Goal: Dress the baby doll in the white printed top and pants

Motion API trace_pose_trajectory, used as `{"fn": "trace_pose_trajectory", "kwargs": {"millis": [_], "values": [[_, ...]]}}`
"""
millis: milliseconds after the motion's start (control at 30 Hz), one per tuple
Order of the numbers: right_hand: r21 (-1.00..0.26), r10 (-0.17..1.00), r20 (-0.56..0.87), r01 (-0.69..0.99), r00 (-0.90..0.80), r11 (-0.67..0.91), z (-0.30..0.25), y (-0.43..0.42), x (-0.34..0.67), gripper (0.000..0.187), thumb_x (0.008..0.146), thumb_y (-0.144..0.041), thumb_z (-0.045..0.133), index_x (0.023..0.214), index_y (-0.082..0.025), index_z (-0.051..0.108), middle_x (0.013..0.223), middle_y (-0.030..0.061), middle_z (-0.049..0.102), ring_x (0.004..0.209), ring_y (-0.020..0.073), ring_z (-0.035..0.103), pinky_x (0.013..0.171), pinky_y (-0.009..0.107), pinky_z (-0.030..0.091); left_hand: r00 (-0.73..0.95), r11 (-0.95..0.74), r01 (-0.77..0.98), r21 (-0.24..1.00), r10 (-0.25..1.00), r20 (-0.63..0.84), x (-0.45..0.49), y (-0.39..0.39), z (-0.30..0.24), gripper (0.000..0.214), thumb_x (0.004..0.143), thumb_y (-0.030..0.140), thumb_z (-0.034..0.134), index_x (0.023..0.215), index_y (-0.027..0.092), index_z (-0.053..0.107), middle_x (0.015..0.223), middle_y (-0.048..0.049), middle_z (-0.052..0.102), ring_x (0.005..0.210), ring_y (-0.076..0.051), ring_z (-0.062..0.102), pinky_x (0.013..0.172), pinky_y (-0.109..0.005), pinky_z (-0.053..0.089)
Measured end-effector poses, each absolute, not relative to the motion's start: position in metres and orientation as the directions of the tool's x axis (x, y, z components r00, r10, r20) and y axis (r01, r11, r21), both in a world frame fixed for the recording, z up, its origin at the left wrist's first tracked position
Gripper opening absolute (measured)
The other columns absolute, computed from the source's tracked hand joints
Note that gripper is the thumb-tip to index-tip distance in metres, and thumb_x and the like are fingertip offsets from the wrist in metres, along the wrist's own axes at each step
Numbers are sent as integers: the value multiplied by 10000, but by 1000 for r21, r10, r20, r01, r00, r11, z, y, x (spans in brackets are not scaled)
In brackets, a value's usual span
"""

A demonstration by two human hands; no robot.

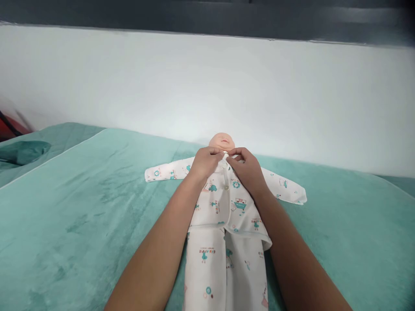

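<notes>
A baby doll (221,140) lies on its back, dressed in a white printed jacket (218,203) and matching trousers (205,268). Both sleeves stretch out sideways, and no doll hands show at the cuffs. At the neckline, my left hand (209,160) pinches the collar edge from the left. Opposite it, my right hand (245,166) pinches the collar edge from the right, thumb and fingertips close to the left ones. A button (227,187) shows on the front placket below my hands. The fingers partly hide the collar.
A green plush cover (97,207) spreads under the doll. Behind it rises a white wall (207,86) with a dark band (162,17) above. At the far left are a folded green cover (65,134) and a red object (13,126).
</notes>
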State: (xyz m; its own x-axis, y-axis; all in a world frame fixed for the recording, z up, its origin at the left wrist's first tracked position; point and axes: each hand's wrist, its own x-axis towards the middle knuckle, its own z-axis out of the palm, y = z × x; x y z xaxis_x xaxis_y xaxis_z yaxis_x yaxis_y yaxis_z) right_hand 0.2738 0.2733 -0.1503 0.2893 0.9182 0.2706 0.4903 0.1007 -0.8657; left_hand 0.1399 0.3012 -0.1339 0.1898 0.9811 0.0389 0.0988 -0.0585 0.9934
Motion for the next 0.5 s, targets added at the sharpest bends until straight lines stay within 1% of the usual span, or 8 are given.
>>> {"fn": "trace_pose_trajectory", "kwargs": {"millis": [100,167,300,367,500], "values": [[-870,915,292,475,278,133,-152,275,275,216,715,-314,605,907,-221,637,844,-8,628,721,155,525,726,315,407,213,10,39,999,977,-18,139,300,-132,105,740,248,607,671,168,604,574,52,435,501,-71,298,516,-233,270],[-869,913,309,469,268,156,-153,276,275,206,709,-305,606,894,-218,631,842,-7,630,726,155,529,731,314,412,221,17,30,999,975,-23,139,301,-133,102,746,246,604,677,171,606,571,54,435,500,-73,294,515,-233,268],[-857,903,332,487,271,169,-154,276,275,178,719,-309,605,866,-212,631,827,-4,635,740,160,537,752,321,420,203,-99,121,988,977,73,141,303,-136,147,763,235,585,628,176,585,553,52,415,516,-85,320,530,-239,282],[-854,904,331,494,272,164,-153,276,275,151,721,-303,607,834,-207,633,815,-2,635,743,159,533,753,318,422,206,-152,151,977,971,119,142,303,-138,161,776,229,570,624,177,579,563,48,438,530,-92,347,552,-240,309],[-859,914,307,491,265,146,-152,276,275,119,717,-295,615,781,-198,643,802,6,633,731,157,521,734,314,422,213,-204,185,961,963,163,142,304,-139,161,790,212,553,635,175,573,606,33,505,569,-103,409,585,-237,348]]}}
